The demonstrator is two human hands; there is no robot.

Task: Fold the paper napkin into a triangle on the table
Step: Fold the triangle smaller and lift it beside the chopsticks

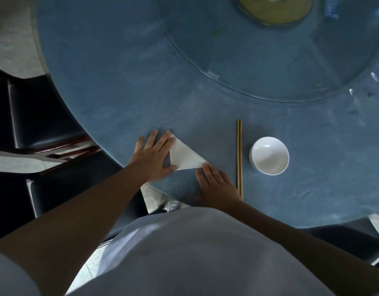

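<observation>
Two flat hands are what I see pressing on the paper napkin (185, 157). My left hand (153, 155) has its fingers (166, 139) spread wide and laid flat over the napkin's left edge, pinning it rather than gripping it. My right hand (216, 182) lies palm down too, its fingers (206, 170) stretched forward so the tips rest on the napkin's near right corner; nothing is pinched between them. The napkin itself is white, already in a triangle shape, lying flat on the blue surface (120, 92) near its front edge. Just right of my right hand sits a pair of chopsticks (239, 157), side by side, and beyond them a white bowl (269, 155), upright. A glass turntable (269, 60) covers the far part.
</observation>
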